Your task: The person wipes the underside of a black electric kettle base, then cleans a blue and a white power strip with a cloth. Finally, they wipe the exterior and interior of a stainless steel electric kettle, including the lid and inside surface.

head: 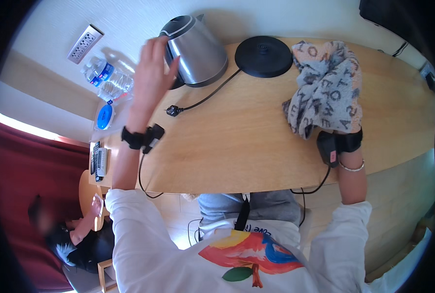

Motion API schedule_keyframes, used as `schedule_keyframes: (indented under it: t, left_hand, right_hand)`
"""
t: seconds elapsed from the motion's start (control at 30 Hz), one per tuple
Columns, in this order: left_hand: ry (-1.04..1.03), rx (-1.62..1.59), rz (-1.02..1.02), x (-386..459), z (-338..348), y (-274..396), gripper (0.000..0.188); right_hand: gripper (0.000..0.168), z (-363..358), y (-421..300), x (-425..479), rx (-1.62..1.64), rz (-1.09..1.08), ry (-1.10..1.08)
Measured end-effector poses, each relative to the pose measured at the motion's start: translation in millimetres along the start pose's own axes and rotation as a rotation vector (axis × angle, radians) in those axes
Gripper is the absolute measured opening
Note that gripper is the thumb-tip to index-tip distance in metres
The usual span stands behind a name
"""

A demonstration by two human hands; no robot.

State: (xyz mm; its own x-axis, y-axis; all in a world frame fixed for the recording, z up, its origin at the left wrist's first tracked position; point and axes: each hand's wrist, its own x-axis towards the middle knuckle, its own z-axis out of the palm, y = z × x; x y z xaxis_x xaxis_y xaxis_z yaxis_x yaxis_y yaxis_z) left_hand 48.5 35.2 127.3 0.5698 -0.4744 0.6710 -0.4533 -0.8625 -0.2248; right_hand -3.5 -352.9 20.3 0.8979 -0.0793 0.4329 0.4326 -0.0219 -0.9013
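Note:
A brushed-steel electric kettle (202, 51) with a black lid and base stands at the back of the wooden desk (210, 154). My left hand (153, 71), slightly blurred, is in front of the kettle's handle side, thumb and fingers apart. Whether it touches the kettle is unclear. Grey-and-peach towel cloth (329, 88), patterned with letters, covers my right hand completely; only the forearm (352, 183) shows below it. How the fingers are set inside is hidden. Between kettle and towel lies the round black power base (264, 56), its cord ending in a loose plug (173, 110).
Plastic water bottles (107, 77) and a blue-lidded container (105, 117) are at the left wall below a socket strip (85, 44). Remote controls (99, 161) lie on the desk's left end. Another person (74, 238) sits at lower left. A dark screen (393, 22) is at upper right.

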Motion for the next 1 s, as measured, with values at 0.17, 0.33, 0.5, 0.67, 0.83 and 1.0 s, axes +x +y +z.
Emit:
schedule_keyframes:
  t: [0.17,0.33,0.5,0.67,0.83,1.0]
  left_hand:
    - [-0.316,-0.243,0.136,5.2,54.2,68.7,0.048]
    - [-0.673,-0.285,-0.039,21.7,105.5,83.1,0.052]
    - [-0.696,-0.298,0.003,-4.3,115.3,76.5,0.056]
    - [-0.585,-0.267,-0.047,-14.1,84.1,61.2,0.052]
    - [0.157,-0.119,-0.169,4.1,38.9,-4.3,0.056]
    - [0.459,-0.218,-0.407,1.1,29.7,-54.2,0.061]
  right_hand:
    - [0.051,-21.5,-2.2,0.5,0.037,-0.020,0.128]
    - [0.051,-23.1,-2.6,-1.3,0.056,-0.017,0.157]
    - [0.050,-9.3,2.0,-6.4,0.066,0.029,0.082]
    - [0.050,-3.2,4.3,-12.3,0.079,0.048,0.044]
    - [0.050,3.9,2.3,-13.6,0.095,0.073,0.006]
    - [0.050,5.1,-5.9,-14.3,0.092,0.105,-0.020]
